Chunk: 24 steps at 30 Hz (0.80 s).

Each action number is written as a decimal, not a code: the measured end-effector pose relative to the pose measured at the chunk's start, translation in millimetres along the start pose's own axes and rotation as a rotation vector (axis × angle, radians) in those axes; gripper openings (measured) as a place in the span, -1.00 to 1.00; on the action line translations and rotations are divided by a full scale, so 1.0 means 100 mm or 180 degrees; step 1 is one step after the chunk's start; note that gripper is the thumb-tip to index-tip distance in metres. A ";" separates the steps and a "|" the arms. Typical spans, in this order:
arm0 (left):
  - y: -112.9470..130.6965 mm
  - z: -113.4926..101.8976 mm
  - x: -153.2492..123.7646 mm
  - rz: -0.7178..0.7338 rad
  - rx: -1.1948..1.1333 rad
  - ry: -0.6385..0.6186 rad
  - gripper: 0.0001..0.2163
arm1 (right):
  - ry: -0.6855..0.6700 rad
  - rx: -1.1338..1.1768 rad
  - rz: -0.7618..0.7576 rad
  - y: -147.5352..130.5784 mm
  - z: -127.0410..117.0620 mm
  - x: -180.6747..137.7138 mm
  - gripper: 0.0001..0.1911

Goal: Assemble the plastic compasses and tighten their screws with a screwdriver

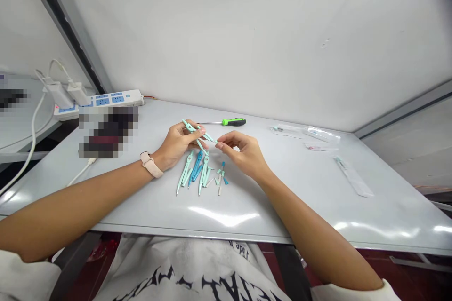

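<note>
My left hand [178,143], with a pale watch on its wrist, is closed on a mint-green drawing compass [196,132] held just above the table. My right hand [243,150] pinches the compass's free leg tip with thumb and forefinger. Below the hands, several mint and blue compasses [194,171] lie side by side on the white table [282,207]. A few small loose compass parts [221,178] rest just right of them.
A green-handled screwdriver [226,122] lies behind the hands. Clear plastic packets [305,132] and a long sleeve [353,178] sit at the right. A power strip [102,100] with white chargers stands at the back left, next to a blurred dark object.
</note>
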State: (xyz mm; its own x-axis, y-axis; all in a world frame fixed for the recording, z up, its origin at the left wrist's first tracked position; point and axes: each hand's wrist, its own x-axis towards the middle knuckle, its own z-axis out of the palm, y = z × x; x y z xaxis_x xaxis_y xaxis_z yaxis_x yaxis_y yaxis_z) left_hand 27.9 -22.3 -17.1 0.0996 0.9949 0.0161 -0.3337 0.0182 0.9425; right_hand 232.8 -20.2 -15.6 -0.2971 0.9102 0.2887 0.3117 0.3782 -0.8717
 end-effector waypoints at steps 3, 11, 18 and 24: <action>0.00 0.00 0.00 0.0000 -0.0001 0.0021 -0.70 | 0.0019 -0.0009 0.0026 -0.02 0.00 0.00 -0.86; 0.01 0.01 -0.01 -0.0009 0.0048 0.0018 -0.72 | 0.0016 -0.0030 0.0031 -0.01 0.04 -0.01 -0.85; -0.01 -0.01 -0.02 0.0009 0.0089 -0.0058 -0.69 | -0.0048 -0.0194 0.0147 0.03 0.07 -0.02 -0.84; -0.03 -0.01 0.00 0.0036 0.0168 -0.0104 -0.66 | -0.0088 -0.0398 0.0199 0.01 0.06 -0.02 -0.86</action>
State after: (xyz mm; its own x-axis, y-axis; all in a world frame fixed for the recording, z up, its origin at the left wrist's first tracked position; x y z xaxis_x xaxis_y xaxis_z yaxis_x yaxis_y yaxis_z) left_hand 27.7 -22.5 -20.0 0.1269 0.9912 0.0370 -0.2851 0.0007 0.9585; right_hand 227.9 -22.3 -19.7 -0.2979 0.9283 0.2227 0.4399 0.3405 -0.8310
